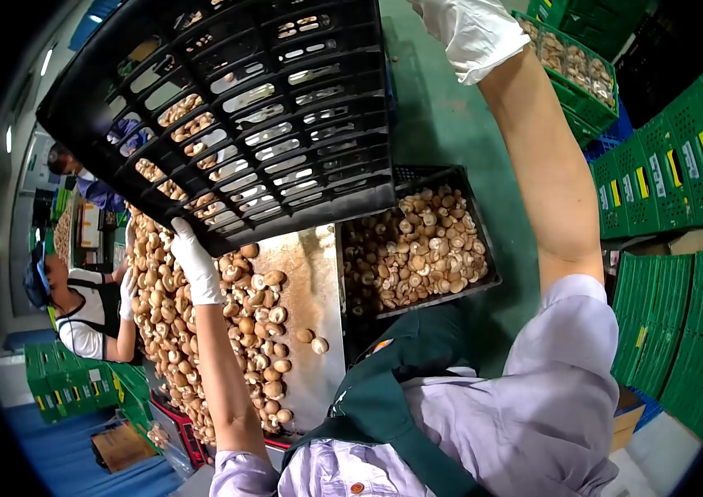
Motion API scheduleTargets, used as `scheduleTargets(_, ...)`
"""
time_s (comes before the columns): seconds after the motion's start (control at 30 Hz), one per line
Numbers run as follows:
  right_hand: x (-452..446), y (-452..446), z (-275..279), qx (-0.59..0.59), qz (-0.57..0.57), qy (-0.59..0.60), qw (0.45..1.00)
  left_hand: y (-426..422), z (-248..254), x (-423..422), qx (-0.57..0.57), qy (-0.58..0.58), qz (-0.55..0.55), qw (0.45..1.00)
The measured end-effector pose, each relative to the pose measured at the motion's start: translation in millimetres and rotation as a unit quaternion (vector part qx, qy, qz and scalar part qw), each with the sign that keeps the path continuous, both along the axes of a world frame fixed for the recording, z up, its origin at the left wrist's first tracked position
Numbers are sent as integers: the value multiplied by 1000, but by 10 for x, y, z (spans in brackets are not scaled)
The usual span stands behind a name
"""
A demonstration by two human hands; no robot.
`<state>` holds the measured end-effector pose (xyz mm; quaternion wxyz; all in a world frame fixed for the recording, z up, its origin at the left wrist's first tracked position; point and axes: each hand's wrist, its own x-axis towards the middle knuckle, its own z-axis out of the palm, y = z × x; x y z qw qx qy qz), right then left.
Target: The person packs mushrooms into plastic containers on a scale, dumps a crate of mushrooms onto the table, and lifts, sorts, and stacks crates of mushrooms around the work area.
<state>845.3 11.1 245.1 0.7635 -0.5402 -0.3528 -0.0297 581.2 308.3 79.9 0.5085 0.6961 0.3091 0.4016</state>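
Note:
A black plastic crate [318,153] with a slatted grid bottom is tipped up over the table. My left hand [194,263], in a white glove, grips its lower left edge. Spread below and left of that hand are many brown mushrooms [171,331] on a metal table [318,311]; more show through the grid. My right hand [471,37], also gloved, is raised at the top, apart from the visible part of the crate. The frame cuts off its fingers. A second black crate [494,248], below the tipped one, holds mushrooms [430,248].
Across the table a co-worker [91,319] reaches into the mushrooms, with another person [95,182] farther back. Green crates [658,174] are stacked along the right, and one green crate [571,70] at top right holds packed mushrooms. A red-edged device [190,435] sits at the table's near left.

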Motion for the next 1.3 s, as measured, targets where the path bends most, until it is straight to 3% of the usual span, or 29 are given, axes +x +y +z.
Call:
scheduleTargets(0.1,-5,-216,-60,-39,-49,27,998,15,34,22,36,23,8,999)
scheduleTargets(0.27,134,-633,-330,-27,-100,-25,994,-312,236,143,90,62,-6,994)
scheduleTargets(0.37,104,-962,-507,-103,-191,25,976,-538,274,201,167,108,2,980)
scheduleTargets(0.43,240,-1271,-878,-85,-211,127,965,-844,366,273,152,46,-41,987)
scheduleTargets(0.53,13,-1587,-1125,-101,-300,8,949,-1156,403,218,94,39,-61,993)
scheduleTargets(0.67,-607,-2118,-1224,-89,-338,104,931,-1424,222,149,148,31,-93,984)
scheduleTargets(0.7,-790,-2260,-1163,-142,-373,111,910,-1605,240,146,145,27,-96,984)
scheduleTargets(0.77,-971,-2626,-1209,-130,-372,181,901,-1947,415,144,100,76,-126,984)
scheduleTargets(0.83,-1050,-2955,-1286,-95,-368,180,907,-2164,523,169,104,142,-150,973)
scheduleTargets(0.9,-1252,-3083,-1092,-97,-383,177,901,-2270,298,302,108,106,-174,973)
scheduleTargets(0.97,-1354,-3416,-965,-173,-392,209,879,-2466,170,386,74,105,-210,969)
scheduleTargets(1.0,-1384,-3570,-953,-173,-393,206,879,-2613,110,424,134,64,-196,969)
scheduleTargets(1.07,-1502,-3830,-879,-186,-409,224,865,-2889,142,495,199,99,-213,951)
scheduleTargets(1.17,-1499,-4666,-1204,-152,-349,296,876,-3391,203,659,321,79,-254,909)
scheduleTargets(1.27,-1439,-5188,-1629,-63,-311,359,878,-3879,86,921,284,182,-295,894)
scheduleTargets(1.3,-1358,-5418,-1798,-90,-303,384,868,-4036,-49,1026,286,211,-303,884)
